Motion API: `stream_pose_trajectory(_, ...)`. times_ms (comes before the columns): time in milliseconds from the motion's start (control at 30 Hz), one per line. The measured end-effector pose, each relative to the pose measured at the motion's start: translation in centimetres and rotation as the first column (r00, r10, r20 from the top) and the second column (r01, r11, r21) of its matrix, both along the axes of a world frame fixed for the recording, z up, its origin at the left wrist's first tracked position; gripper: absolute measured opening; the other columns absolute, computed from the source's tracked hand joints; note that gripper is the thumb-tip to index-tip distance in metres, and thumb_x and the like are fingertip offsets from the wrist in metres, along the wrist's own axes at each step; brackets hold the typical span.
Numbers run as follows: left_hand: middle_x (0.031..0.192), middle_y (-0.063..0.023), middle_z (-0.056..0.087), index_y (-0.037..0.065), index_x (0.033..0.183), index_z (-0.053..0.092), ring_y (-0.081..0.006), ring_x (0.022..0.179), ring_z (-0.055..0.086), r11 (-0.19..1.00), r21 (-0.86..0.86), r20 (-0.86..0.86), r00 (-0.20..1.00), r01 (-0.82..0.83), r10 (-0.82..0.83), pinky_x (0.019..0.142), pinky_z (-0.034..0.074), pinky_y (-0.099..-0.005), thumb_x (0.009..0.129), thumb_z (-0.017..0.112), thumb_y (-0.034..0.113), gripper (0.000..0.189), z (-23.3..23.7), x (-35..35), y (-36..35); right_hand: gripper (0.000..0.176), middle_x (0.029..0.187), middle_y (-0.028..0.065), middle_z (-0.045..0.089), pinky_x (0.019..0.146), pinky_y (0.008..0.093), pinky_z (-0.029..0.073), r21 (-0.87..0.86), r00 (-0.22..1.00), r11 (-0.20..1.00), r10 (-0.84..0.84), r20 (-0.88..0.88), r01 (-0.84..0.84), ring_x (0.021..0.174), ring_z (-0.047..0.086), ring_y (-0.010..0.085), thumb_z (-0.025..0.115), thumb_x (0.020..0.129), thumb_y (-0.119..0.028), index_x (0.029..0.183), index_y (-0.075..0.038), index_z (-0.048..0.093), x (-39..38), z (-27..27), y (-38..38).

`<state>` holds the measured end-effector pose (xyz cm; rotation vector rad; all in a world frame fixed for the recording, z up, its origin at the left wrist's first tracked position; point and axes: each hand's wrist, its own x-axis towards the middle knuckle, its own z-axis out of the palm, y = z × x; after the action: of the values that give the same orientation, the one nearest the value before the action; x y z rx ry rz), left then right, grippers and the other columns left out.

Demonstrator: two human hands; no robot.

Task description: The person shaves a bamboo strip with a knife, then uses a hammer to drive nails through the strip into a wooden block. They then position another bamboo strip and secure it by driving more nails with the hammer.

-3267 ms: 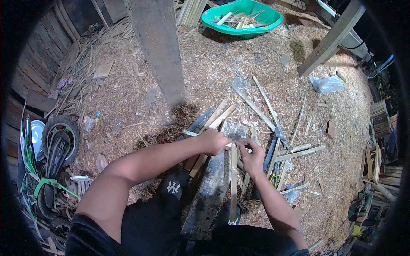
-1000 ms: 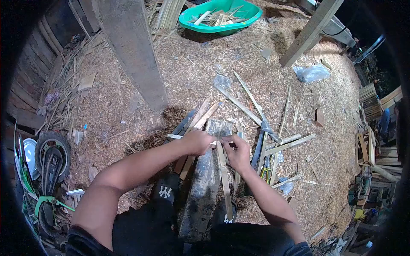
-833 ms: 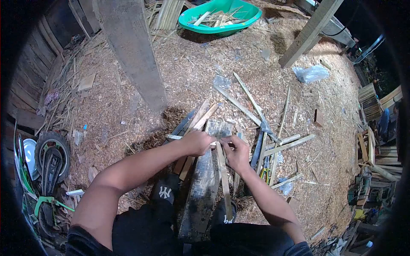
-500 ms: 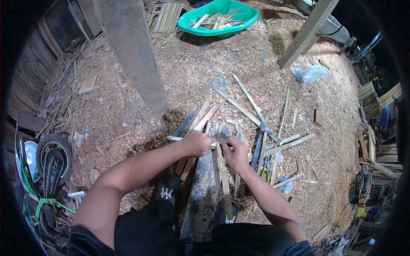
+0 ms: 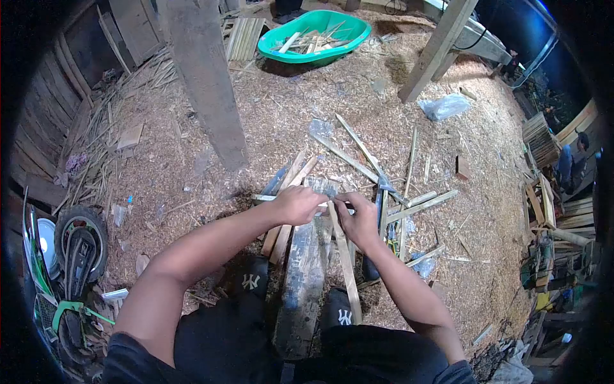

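Note:
My left hand is closed on a short wooden strip, whose end sticks out to the left. My right hand is pinched close beside it; anything small between its fingertips is too hidden to name. A long wooden slat runs from between my hands down towards my right leg, its upper end meeting the short strip. Under both hands lies a worn, dark-stained wooden beam, between my legs.
Several loose slats and a dark metal tool lie to the right. Left of the beam are more slats. A green tub of wood scraps stands behind, past a thick post. A small bike's wheel is at left.
The view has shifted slightly. My hands stay close together at the joint of the two strips, and the long slat's lower end now lies farther right.

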<state>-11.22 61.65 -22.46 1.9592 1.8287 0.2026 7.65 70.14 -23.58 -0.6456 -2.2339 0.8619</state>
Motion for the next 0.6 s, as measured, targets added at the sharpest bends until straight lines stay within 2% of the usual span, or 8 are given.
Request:
stream_pose_trajectory(133, 0.091, -0.0252, 0.07, 0.006, 0.115, 0.066, -0.0458, 0.092, 0.068, 0.999, 0.044, -0.01, 1.0, 0.02, -0.02, 0.082, 0.052, -0.056, 0.099, 0.06, 0.029, 0.029, 2.3, 1.1, -0.3, 0.011, 0.094, 0.0168, 0.074, 0.075, 0.0361, 0.057, 0.063, 0.999, 0.997, -0.04, -0.005, 0.04, 0.083, 0.074, 0.0294, 0.073, 0.088, -0.003, 0.099, 0.0, 0.073, 1.2, 1.8, -0.4)
stream_pose_trajectory(233, 0.088, -0.0256, 0.07, 0.005, 0.114, 0.066, -0.0459, 0.09, 0.068, 0.997, 0.049, -0.016, 0.998, 0.06, -0.06, 0.082, 0.052, -0.0567, 0.098, 0.061, 0.027, 0.027, 3.2, 1.5, -0.5, 0.011, 0.093, 0.0181, 0.072, 0.075, 0.0396, 0.056, 0.044, 0.998, 0.998, -0.044, -0.043, 0.046, 0.085, 0.072, 0.0345, 0.073, 0.087, -0.002, 0.097, 0.0, 0.071, 1.8, 2.5, -1.0)
stream_pose_trajectory(300, 0.087, -0.0258, 0.07, 0.005, 0.114, 0.066, -0.0459, 0.09, 0.068, 0.994, 0.083, -0.016, 0.997, 0.074, -0.073, 0.082, 0.052, -0.0566, 0.098, 0.061, 0.026, 0.027, 3.7, 1.8, -0.9, 0.011, 0.093, 0.0182, 0.072, 0.075, 0.0395, 0.056, 0.064, 0.997, 0.997, -0.041, -0.06, 0.045, 0.085, 0.072, 0.0339, 0.073, 0.087, -0.002, 0.098, 0.0, 0.07, 2.2, 3.1, -1.4)
stream_pose_trajectory(367, 0.087, -0.026, 0.07, 0.004, 0.113, 0.067, -0.046, 0.089, 0.068, 0.989, 0.115, -0.017, 0.996, 0.088, -0.087, 0.082, 0.052, -0.0566, 0.097, 0.062, 0.025, 0.027, 4.3, 2.1, -1.3, 0.012, 0.092, 0.0181, 0.072, 0.074, 0.0389, 0.056, -0.066, 0.994, 0.996, -0.071, -0.082, 0.065, 0.084, 0.073, 0.0331, 0.073, 0.087, -0.002, 0.098, 0.0, 0.069, 2.3, 3.7, -2.1)
stream_pose_trajectory(400, 0.086, -0.0261, 0.07, 0.004, 0.114, 0.067, -0.0459, 0.089, 0.069, 0.988, 0.126, -0.021, 0.996, 0.093, -0.091, 0.082, 0.052, -0.0564, 0.097, 0.062, 0.024, 0.027, 4.3, 2.2, -1.4, 0.012, 0.092, 0.0181, 0.072, 0.074, 0.0389, 0.056, -0.062, 0.994, 0.996, -0.07, -0.083, 0.065, 0.084, 0.073, 0.0331, 0.073, 0.087, -0.002, 0.098, 0.0, 0.069, 2.4, 3.9, -2.2)
stream_pose_trajectory(467, 0.086, -0.0262, 0.07, 0.004, 0.114, 0.066, -0.0458, 0.089, 0.069, 0.985, 0.141, -0.026, 0.995, 0.098, -0.095, 0.082, 0.052, -0.0563, 0.096, 0.062, 0.024, 0.027, 4.5, 2.4, -1.7, 0.01, 0.091, 0.0175, 0.072, 0.072, 0.0387, 0.056, 0.025, 0.996, 0.998, -0.054, -0.066, 0.056, 0.082, 0.072, 0.0333, 0.073, 0.087, -0.003, 0.096, 0.0, 0.068, 2.7, 4.1, -2.3)
stream_pose_trajectory(600, 0.088, -0.0258, 0.07, 0.005, 0.115, 0.066, -0.0451, 0.091, 0.069, 0.982, 0.166, -0.029, 0.996, 0.092, -0.089, 0.083, 0.052, -0.0555, 0.096, 0.063, 0.024, 0.028, 5.1, 2.7, -2.2, 0.01, 0.089, 0.0174, 0.072, 0.071, 0.0394, 0.055, 0.084, 0.997, 0.995, -0.058, -0.043, 0.062, 0.081, 0.072, 0.0339, 0.073, 0.087, -0.004, 0.093, -0.001, 0.067, 3.1, 4.7, -2.6)
